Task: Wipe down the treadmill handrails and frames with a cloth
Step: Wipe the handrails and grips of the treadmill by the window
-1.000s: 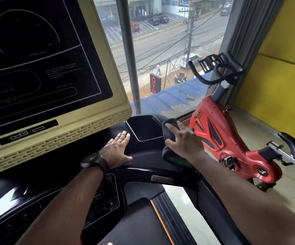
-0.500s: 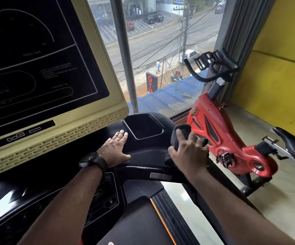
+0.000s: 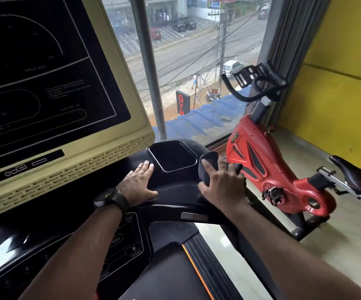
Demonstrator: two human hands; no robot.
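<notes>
"Black cloth (image 3: 207, 166), where has it got to?"

"It's bunched under the right hand (image 3: 222, 188), at three o'clock from the recessed tray (image 3: 172, 155), on the rounded outer corner of the treadmill frame (image 3: 175, 190). A second ago it lay flatter and trailed back under the wrist. Now it's gathered forward toward twelve o'clock, and a fold pokes out toward the red bike (image 3: 272, 169)."

"And the grip?"

"The fingers are spread and curled down over the wad, pressing it to the plastic. The thumb sits out at eight o'clock."

"Left hand (image 3: 137, 185)?"

"It hasn't budged. It's flat, fingers straight and together, palm on the console at eight o'clock from the tray, holding nothing."

"What does that mean for the job?"

"My guess is that corner has had its pass. The handrail (image 3: 166, 210) running back toward six o'clock looks not yet reached, so most of the wiping lies ahead."
</notes>
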